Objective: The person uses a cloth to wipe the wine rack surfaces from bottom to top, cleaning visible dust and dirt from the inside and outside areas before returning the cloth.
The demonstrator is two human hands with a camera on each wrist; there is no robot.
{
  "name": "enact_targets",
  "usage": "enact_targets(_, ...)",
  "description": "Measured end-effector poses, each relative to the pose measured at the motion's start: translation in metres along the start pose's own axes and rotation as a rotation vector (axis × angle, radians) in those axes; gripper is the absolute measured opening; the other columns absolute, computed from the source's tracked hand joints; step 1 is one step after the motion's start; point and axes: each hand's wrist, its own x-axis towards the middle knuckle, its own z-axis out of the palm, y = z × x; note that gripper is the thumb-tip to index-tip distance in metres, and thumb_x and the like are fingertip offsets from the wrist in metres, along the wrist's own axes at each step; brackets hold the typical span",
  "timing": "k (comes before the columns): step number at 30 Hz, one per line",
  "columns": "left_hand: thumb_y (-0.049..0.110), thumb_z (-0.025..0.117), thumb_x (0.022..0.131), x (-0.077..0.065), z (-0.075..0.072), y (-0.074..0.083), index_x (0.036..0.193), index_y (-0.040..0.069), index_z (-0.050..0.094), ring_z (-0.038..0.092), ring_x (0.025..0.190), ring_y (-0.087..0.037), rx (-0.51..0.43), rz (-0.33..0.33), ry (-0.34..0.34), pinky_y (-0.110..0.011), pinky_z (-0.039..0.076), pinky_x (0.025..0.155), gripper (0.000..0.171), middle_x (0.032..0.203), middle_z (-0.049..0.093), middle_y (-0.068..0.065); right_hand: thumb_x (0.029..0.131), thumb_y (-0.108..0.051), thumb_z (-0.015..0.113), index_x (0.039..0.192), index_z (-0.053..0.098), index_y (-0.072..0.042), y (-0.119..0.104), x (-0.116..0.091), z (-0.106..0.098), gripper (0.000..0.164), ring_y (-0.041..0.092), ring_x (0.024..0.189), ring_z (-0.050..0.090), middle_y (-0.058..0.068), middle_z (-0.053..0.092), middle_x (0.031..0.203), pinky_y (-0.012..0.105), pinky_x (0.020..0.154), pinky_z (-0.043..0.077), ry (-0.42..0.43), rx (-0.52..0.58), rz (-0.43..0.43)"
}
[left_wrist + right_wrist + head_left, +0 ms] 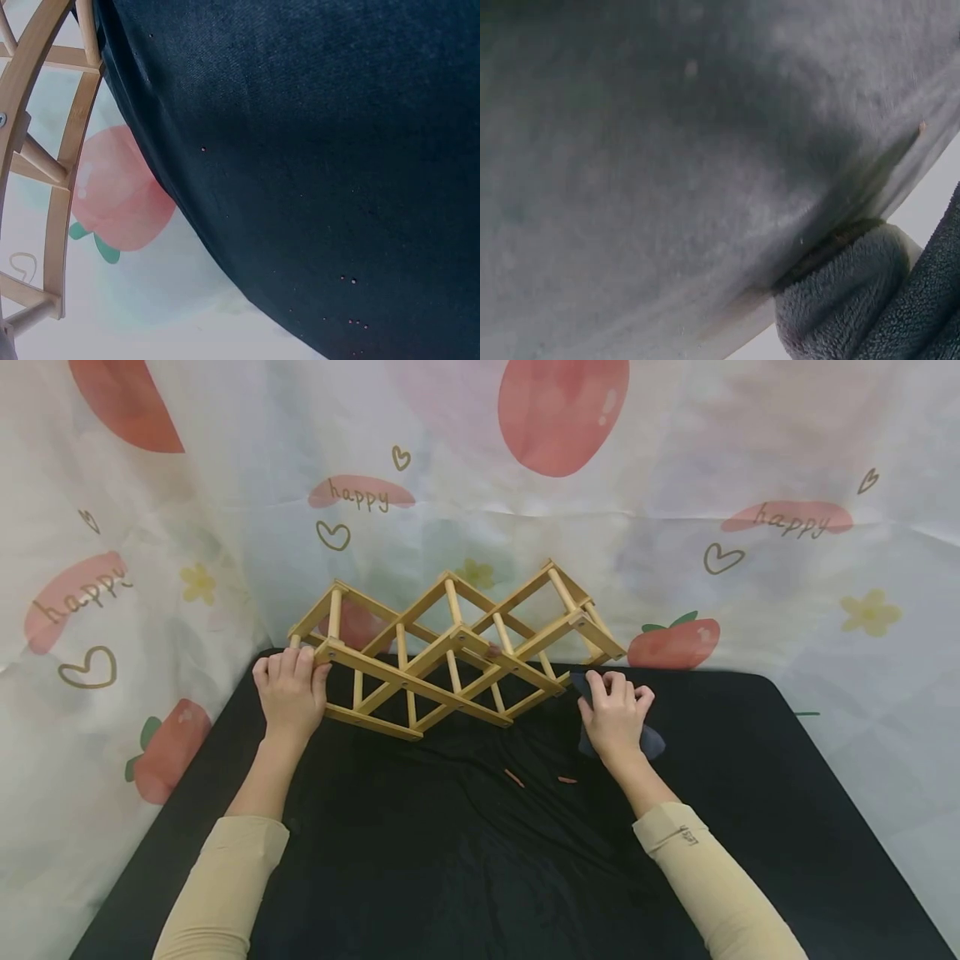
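Observation:
A folding lattice rack of light wood [397, 679], maybe a wine rack, stands tilted at the back of the black-covered table. My left hand [291, 689] grips its left end, with the fingers over the top of a slat. Part of the rack [55, 247] shows along the left side of the left wrist view; the left hand is out of that view. By the rack's right end, my right hand [617, 714] holds a dark blue-grey cloth [652, 743]. Bunched folds of this fuzzy cloth [847, 292] fill the lower right of the right wrist view.
Two small reddish strips [514, 777] lie on the black table cover [420, 860] in front of the rack. Tiny specks [354, 281] dot the cover. A printed curtain [600, 527] hangs behind and beside the table.

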Motion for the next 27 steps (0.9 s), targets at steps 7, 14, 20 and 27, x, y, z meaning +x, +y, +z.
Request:
enact_targets(7,0.040,0.035,0.096,0.000,-0.001,0.000,0.094,0.001,0.043,0.039,0.079,-0.037,-0.003,-0.003,0.003,-0.052,0.024,0.079,0.040,0.086,0.043,-0.018,0.070,-0.007,0.077,0.104,0.055,-0.004,-0.005,0.002,-0.011,0.040,0.037,0.073,0.049,0.021,0.051,0.095,0.053,0.072,0.025,0.019,0.040,-0.002)
enact_targets(14,0.040,0.035,0.096,0.001,-0.001,0.001,0.094,0.002,0.043,0.038,0.079,-0.037,-0.008,-0.004,0.000,-0.052,0.024,0.079,0.040,0.086,0.043,-0.018,0.068,-0.007,0.078,0.100,0.057,-0.004,-0.023,0.008,-0.025,0.038,0.037,0.072,0.052,0.020,0.053,0.094,0.053,0.070,0.025,0.110,0.097,-0.026)
enact_targets(20,0.040,0.035,0.096,0.002,-0.002,0.002,0.095,0.002,0.043,0.038,0.079,-0.036,-0.003,-0.006,-0.015,-0.052,0.024,0.079,0.039,0.086,0.042,-0.017,0.067,-0.006,0.079,0.098,0.058,-0.004,-0.043,0.018,-0.038,0.038,0.036,0.071,0.053,0.019,0.053,0.093,0.053,0.069,0.024,0.170,0.150,-0.050)
enact_targets(27,0.040,0.034,0.096,0.001,-0.003,0.002,0.097,0.002,0.042,0.038,0.080,-0.036,0.013,-0.008,-0.024,-0.051,0.024,0.080,0.040,0.087,0.042,-0.017,0.068,-0.006,0.077,0.098,0.057,-0.005,-0.065,0.034,-0.049,0.036,0.035,0.070,0.052,0.018,0.053,0.093,0.052,0.071,0.024,0.202,0.196,-0.067)
